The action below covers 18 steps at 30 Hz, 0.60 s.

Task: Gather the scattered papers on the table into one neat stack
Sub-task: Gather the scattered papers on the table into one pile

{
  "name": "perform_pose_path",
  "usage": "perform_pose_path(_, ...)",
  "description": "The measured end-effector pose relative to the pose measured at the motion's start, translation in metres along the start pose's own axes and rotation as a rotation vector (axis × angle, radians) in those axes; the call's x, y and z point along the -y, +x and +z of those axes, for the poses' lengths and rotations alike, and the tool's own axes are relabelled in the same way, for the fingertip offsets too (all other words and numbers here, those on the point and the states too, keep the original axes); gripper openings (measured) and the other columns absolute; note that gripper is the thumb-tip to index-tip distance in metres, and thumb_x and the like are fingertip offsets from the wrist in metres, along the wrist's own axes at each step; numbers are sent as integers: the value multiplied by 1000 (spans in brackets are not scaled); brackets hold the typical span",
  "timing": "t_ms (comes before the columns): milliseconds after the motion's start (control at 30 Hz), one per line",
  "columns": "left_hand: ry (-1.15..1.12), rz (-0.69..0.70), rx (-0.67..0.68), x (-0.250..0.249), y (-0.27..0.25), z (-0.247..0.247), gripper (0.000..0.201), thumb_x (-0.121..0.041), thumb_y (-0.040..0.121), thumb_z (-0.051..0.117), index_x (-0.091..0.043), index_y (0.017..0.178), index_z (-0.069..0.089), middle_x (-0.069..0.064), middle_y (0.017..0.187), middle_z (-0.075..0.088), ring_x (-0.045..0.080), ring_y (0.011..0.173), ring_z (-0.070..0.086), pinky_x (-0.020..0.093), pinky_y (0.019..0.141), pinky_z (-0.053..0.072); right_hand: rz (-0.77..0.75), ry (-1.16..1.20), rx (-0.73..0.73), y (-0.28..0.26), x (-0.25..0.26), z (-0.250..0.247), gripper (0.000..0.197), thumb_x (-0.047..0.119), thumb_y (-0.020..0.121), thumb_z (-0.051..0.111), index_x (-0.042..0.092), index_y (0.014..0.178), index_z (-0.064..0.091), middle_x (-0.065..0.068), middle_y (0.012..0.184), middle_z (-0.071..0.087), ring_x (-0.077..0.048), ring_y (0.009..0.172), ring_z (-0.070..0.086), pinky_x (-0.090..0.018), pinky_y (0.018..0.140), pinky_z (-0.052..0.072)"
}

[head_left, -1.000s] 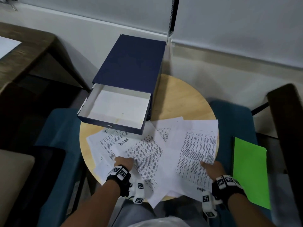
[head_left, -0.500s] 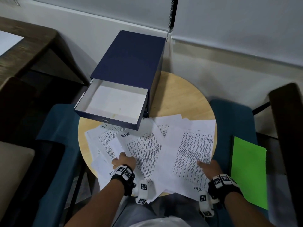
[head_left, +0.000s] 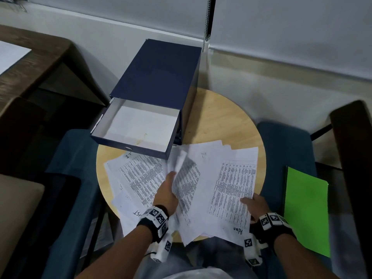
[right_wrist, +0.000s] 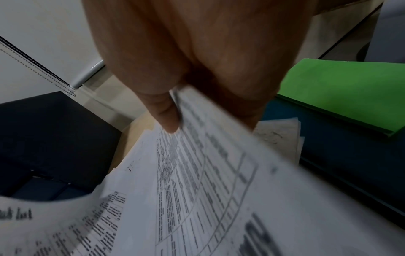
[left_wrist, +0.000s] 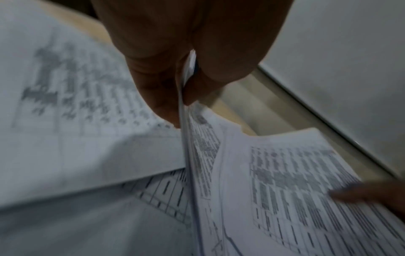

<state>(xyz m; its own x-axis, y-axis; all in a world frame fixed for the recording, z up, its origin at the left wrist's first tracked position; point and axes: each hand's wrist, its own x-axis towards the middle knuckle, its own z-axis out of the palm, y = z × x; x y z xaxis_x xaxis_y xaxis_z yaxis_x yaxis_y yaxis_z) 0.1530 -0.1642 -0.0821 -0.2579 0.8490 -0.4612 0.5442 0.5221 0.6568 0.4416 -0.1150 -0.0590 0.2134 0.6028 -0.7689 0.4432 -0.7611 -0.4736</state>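
Observation:
Several printed white papers [head_left: 145,178] lie fanned over the near half of a round wooden table [head_left: 221,117]. My left hand [head_left: 171,178] is at the middle of the spread. It pinches the edge of a few sheets [head_left: 185,174] and lifts them so they curl upward. In the left wrist view thumb and fingers [left_wrist: 153,97] squeeze that thin bundle [left_wrist: 186,121]. My right hand [head_left: 249,200] holds the near right edge of the table-printed sheets [head_left: 233,188]. In the right wrist view the thumb [right_wrist: 168,117] lies on top and the fingers are underneath.
A dark blue box [head_left: 159,77] stands at the table's back left, its open drawer [head_left: 138,127] overhanging the papers. A green folder [head_left: 306,208] lies on the blue chair [head_left: 285,141] to the right. Another blue chair [head_left: 70,168] sits left.
My left hand has moved right and forward from the near left papers and has taken up a few middle sheets, which now curl up. The right hand keeps its hold.

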Motion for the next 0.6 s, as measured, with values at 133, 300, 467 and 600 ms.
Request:
perform_pose_path(133,168,207,-67,-21,-8,-2,88,12,78,45,-39,147,24,5,114,66,15,65,55,26,58,46,-57,-90,29,11,-8,4,12,2,89,53,10,82,59,-5,73,59,-20,65,54,-27,61,40)
perform_pose_path(300,53,490,-182,-47,-19,-12,65,9,88,46,-21,144,30,4,105,65,4,54,49,7,53,37,-149,-162,36,20,-20,8,30,3,89,47,22,107,63,0,86,67,-21,73,64,-24,60,48)
perform_pose_path(467,-264,473,-372,-78,-8,-43,54,8,93,41,-20,136,26,2,116,55,-2,88,62,5,71,46,-159,-193,59,25,-27,7,32,5,88,49,19,112,65,-6,102,69,-24,87,65,-28,76,50)
perform_pose_path(600,-200,506,-440,-105,-6,-80,42,-1,95,48,-15,133,36,2,119,57,15,91,62,20,75,49,-174,-173,46,30,-32,6,35,7,89,55,10,123,61,-6,117,66,-25,103,62,-31,92,47)
